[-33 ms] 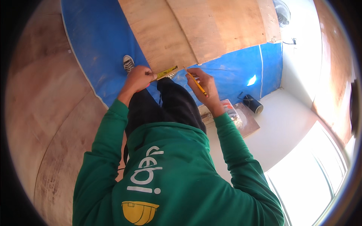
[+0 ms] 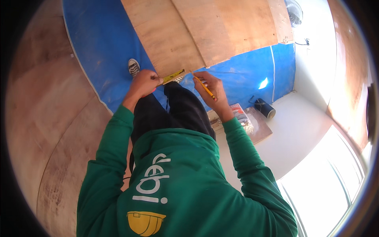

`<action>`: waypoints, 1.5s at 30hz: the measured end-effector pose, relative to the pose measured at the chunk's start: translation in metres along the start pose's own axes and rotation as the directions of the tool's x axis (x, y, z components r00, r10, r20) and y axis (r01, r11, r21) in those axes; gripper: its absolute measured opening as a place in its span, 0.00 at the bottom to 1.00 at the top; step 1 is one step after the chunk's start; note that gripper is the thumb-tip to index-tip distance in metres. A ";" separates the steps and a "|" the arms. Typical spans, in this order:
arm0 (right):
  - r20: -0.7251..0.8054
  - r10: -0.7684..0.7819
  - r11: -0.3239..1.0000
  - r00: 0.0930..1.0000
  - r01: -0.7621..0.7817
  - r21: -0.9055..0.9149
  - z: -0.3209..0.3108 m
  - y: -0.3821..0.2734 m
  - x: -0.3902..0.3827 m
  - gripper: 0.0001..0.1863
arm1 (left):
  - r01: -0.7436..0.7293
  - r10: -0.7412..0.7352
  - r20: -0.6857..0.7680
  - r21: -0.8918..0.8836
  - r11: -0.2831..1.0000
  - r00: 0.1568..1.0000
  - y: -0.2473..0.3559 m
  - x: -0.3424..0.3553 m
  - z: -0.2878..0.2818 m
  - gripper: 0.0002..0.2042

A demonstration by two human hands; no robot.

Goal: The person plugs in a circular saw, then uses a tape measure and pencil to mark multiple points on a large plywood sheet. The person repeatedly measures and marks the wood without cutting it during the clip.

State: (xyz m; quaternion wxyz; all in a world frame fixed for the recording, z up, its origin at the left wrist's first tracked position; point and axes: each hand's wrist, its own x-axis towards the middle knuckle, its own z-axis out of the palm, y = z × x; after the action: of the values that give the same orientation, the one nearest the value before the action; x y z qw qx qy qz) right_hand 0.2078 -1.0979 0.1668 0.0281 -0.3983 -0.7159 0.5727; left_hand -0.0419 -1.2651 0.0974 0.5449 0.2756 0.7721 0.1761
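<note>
My left hand is closed on a tape measure, and a short length of its yellow blade lies along the near edge of a plywood sheet. Most of the tape's body is hidden in the hand. A yellow pencil is gripped in my right hand, its tip pointing at the sheet's edge just right of the blade's end. Whether the tip touches the wood, I cannot tell.
Blue sheeting covers the floor under the plywood, with my shoe on it. To the right lie a dark cylinder, a printed packet and a flat board. A fan stands at the far right.
</note>
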 end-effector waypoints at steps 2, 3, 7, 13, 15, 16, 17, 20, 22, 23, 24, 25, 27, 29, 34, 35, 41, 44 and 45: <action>-0.011 -0.014 0.999 1.000 0.015 0.051 0.005 0.003 0.001 0.14 | -0.008 0.008 -0.020 0.025 1.000 1.000 -0.003 0.000 0.002 0.16; -0.015 -0.022 0.998 1.000 0.023 0.061 0.008 0.004 0.002 0.14 | 0.012 -0.012 0.002 0.022 1.000 1.000 -0.004 0.001 0.002 0.16; -0.010 -0.098 0.995 0.995 0.098 -0.010 0.015 0.006 0.007 0.14 | 0.018 -0.018 0.013 0.025 1.000 1.000 -0.003 0.003 0.000 0.17; -0.013 -0.095 0.995 0.995 0.094 -0.034 0.019 0.006 0.015 0.13 | 0.054 -0.054 0.035 0.017 0.998 0.998 0.006 0.003 -0.007 0.17; -0.015 -0.105 0.993 0.994 0.104 -0.053 0.020 0.008 0.017 0.13 | 0.077 -0.077 0.039 0.002 0.997 0.996 0.008 0.003 -0.007 0.18; -0.014 -0.111 0.992 0.994 0.110 -0.061 0.020 0.009 0.017 0.13 | 0.077 -0.077 0.035 0.001 0.997 0.996 0.008 0.002 -0.007 0.18; -0.006 -0.119 0.990 0.993 0.118 -0.072 0.020 0.010 0.018 0.12 | 0.078 -0.077 0.036 -0.013 0.997 0.996 0.008 0.002 -0.007 0.18; 0.009 -0.151 0.984 0.988 0.151 -0.088 0.020 0.012 0.019 0.11 | 0.057 -0.058 0.016 0.030 0.998 0.998 0.006 0.003 -0.005 0.16; -0.006 -0.159 0.984 0.987 0.158 -0.082 0.021 0.010 0.018 0.11 | 0.041 -0.041 0.008 0.024 0.999 0.999 0.005 0.003 -0.005 0.16; 0.001 -0.141 0.988 0.990 0.141 -0.069 0.021 0.008 0.018 0.11 | 0.042 -0.042 0.010 0.021 0.999 0.999 0.006 0.002 -0.005 0.16; 0.006 -0.125 0.990 0.992 0.125 -0.058 0.021 0.006 0.017 0.11 | 0.056 -0.056 0.016 0.019 0.998 0.998 0.006 0.002 -0.006 0.16; 0.008 -0.125 0.991 0.992 0.125 -0.045 0.021 0.004 0.017 0.11 | 0.067 -0.067 0.023 0.016 0.998 0.997 0.007 0.001 -0.006 0.17; 0.024 -0.100 0.993 0.995 0.101 -0.058 0.020 0.001 0.018 0.11 | 0.078 -0.078 0.035 0.006 0.997 0.996 0.010 -0.001 -0.008 0.17; 0.030 -0.098 0.992 0.995 0.100 -0.072 0.019 -0.001 0.018 0.11 | 0.083 -0.083 0.044 -0.005 0.996 0.996 0.012 -0.002 -0.009 0.17; 0.021 -0.039 0.994 0.999 0.040 -0.098 0.021 0.002 0.018 0.11 | 0.071 -0.072 0.034 0.017 0.997 0.997 0.013 -0.002 -0.010 0.18; 0.014 -0.088 0.992 0.996 0.089 -0.088 0.022 0.004 0.018 0.11 | 0.051 -0.051 0.018 0.023 0.998 0.999 0.012 -0.001 -0.009 0.18; 0.011 -0.089 0.994 0.996 0.089 -0.064 0.022 0.007 0.016 0.12 | 0.035 -0.035 0.003 0.045 0.998 0.999 0.004 0.006 -0.004 0.16; -0.009 -0.120 0.991 0.993 0.119 -0.052 0.022 0.007 0.017 0.12 | 0.033 -0.035 0.029 0.055 0.998 0.999 0.001 0.009 -0.004 0.17; -0.035 -0.151 0.987 0.988 0.149 -0.065 0.023 0.006 0.017 0.12 | 0.028 -0.029 0.025 0.052 0.998 0.999 0.001 0.009 -0.003 0.17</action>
State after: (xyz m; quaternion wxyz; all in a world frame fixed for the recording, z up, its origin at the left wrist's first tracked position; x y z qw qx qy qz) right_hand 0.1882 -1.1063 0.1464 0.0729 -0.3552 -0.7606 0.5385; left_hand -0.0468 -1.2589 0.0921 0.5502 0.2807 0.7730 0.1449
